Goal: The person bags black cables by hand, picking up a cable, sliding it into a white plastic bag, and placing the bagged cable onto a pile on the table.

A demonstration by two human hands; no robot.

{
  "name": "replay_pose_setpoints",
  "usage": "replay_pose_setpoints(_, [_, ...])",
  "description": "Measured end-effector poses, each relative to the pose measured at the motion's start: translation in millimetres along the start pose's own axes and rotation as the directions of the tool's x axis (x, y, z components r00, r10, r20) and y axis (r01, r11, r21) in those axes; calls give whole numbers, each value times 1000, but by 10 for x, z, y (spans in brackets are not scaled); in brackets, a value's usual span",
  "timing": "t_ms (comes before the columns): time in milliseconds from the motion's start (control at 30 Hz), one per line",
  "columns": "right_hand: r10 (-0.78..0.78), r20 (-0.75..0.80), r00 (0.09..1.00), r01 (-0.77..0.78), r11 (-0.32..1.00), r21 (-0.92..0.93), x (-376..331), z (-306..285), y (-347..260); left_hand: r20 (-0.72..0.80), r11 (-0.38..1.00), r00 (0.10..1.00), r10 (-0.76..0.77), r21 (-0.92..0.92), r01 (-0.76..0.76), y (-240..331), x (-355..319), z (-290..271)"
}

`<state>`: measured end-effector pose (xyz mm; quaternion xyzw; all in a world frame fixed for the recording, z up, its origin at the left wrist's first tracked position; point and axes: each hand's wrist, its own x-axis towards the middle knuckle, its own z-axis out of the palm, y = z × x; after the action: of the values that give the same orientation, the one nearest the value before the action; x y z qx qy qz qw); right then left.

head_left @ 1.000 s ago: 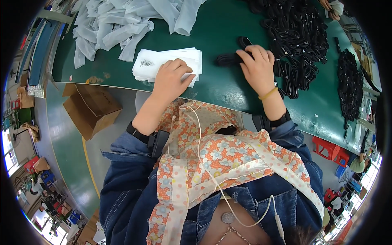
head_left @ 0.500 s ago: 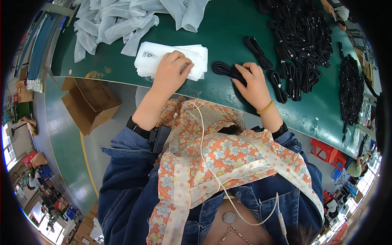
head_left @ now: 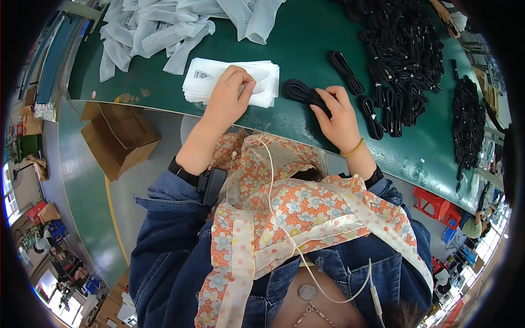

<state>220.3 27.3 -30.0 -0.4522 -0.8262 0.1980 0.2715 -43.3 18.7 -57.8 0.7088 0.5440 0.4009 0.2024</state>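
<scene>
A stack of flat white plastic bags [head_left: 199,82] lies near the table's front edge. Over it is my left hand [head_left: 231,93], its thumb and fingers pinched at the top bag, which looks slightly lifted at its right end. My right hand [head_left: 338,117] is closed around the near end of a coiled black cable [head_left: 297,90]. The cable's far loop points left, toward the bags, just apart from them. What the right fingertips press on is partly hidden by the hand.
Filled whitish bags [head_left: 158,30] are heaped at the back left of the green table [head_left: 262,52]. A large pile of coiled black cables [head_left: 404,54] covers the right side, with another bunch [head_left: 469,120] farther right. An open cardboard box [head_left: 120,142] stands below left; red stools [head_left: 432,202] stand right.
The right hand has tilted the coiled cable a little, raising its left end off the table. The left hand has shifted slightly, and the top bag's right end looks more parted.
</scene>
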Motion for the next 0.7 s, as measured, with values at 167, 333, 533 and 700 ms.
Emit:
replay_pose_setpoints(167, [-103,-31,994,101,994,-42,127,20,-236,-18,981,996,-92,-174,87,43,-39,24])
replay_pose_setpoints(333, [-138,-9,990,136,984,-119,179,58,-297,-38,975,995,-96,-205,86,97,-28,49])
replay_pose_setpoints(533, [-112,63,992,116,992,-59,178,116,-319,-35,987,999,-36,-155,30,149,-30,67])
replay_pose_setpoints(700, [-189,31,981,192,969,-157,146,176,-150,7,997,998,66,-31,-66,114,-61,94])
